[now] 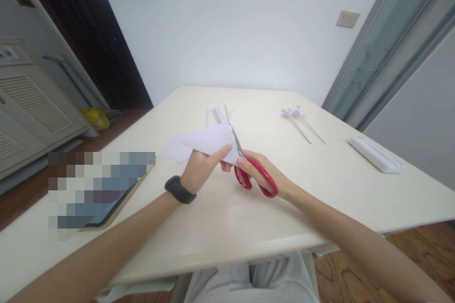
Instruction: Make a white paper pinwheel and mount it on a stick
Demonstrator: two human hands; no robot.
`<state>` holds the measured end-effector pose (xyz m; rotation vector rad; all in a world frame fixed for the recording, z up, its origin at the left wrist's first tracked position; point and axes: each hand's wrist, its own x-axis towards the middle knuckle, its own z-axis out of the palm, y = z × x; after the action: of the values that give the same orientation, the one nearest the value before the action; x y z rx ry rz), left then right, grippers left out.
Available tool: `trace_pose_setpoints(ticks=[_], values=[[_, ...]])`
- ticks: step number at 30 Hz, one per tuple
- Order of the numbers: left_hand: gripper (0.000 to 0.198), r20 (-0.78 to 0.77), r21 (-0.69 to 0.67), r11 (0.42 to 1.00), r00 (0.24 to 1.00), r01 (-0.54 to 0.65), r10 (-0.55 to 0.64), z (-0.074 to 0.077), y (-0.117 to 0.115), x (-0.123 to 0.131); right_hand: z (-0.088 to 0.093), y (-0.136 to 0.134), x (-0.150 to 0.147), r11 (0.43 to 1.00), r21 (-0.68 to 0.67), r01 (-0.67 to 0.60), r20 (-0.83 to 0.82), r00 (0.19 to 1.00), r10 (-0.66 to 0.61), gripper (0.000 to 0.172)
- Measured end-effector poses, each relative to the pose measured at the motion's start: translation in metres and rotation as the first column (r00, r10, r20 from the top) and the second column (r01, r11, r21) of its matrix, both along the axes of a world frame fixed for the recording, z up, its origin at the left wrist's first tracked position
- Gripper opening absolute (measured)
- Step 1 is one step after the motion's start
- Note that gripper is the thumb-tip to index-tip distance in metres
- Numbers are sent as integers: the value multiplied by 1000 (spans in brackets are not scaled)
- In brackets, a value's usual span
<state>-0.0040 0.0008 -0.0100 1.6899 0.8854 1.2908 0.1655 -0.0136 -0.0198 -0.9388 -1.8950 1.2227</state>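
Observation:
My left hand [202, 169], with a black band on its wrist, pinches a folded white sheet of paper [208, 142] above the cream table [227, 218]. My right hand [265, 173] has its fingers through the red handles of a pair of scissors [253, 172]. The scissor blades point up and away, meeting the right edge of the folded paper.
Thin white paper strips [217, 115] lie behind the paper. Two white paper pinwheels on sticks [296, 118] lie at the back right. A long white box [377, 154] rests near the right edge. A tablet-like object [106, 199], partly blurred, lies at the left.

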Motion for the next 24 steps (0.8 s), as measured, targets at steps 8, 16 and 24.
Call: trace_pose_setpoints(ticks=[8,16,24], values=[[28,23,-19,1000,1000,13,-13,-2,1,1,-2,-1,-1,1000,10,20,18,1000,-20,36],[24,108,-78,996,993,52,-44,-3,1,3,-2,-1,-2,1000,12,-23,-24,999,23,40],[15,207,-165,980,975,110,-75,-6,0,6,-1,-2,-2,997,-26,-77,-74,994,75,46]])
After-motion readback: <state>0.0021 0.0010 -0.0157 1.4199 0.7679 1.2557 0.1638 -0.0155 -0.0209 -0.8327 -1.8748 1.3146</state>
